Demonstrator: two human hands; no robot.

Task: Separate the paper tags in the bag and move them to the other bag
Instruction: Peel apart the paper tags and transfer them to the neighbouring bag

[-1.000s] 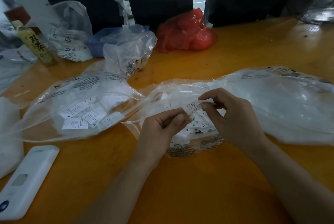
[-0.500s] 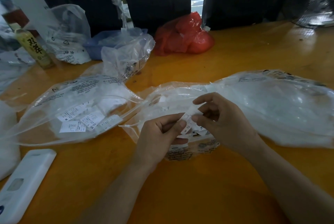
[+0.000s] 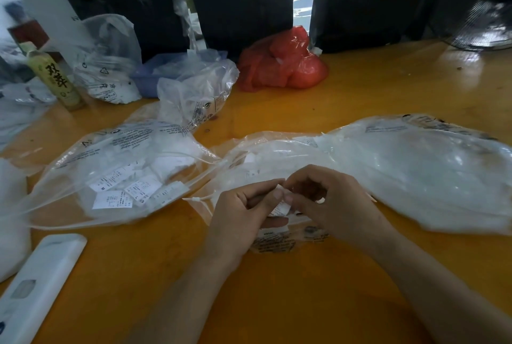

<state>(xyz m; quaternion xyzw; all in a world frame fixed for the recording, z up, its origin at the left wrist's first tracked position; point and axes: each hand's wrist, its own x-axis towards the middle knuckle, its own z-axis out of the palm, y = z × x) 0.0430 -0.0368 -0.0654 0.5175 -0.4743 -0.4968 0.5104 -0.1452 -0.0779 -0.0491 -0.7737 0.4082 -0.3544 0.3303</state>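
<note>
A small white paper tag (image 3: 281, 206) is pinched between my left hand (image 3: 241, 216) and my right hand (image 3: 329, 205), fingertips meeting over it. Both hands hover over a clear plastic bag (image 3: 277, 158) that holds a pile of white tags, mostly hidden under my hands. To the left lies a second clear bag (image 3: 91, 158) with several loose printed tags (image 3: 124, 191) spread flat inside it.
On the orange table (image 3: 332, 288) a large clear bag of white material (image 3: 429, 171) lies right. At the back are a red bag (image 3: 279, 63), a blue tray (image 3: 149, 77), more clear bags (image 3: 194, 99) and a bottle (image 3: 54, 80). A white device (image 3: 38, 288) sits front left.
My hands came down and closer together over the bag. The tag, held up in my right fingers a second ago, is now pinched by both hands.
</note>
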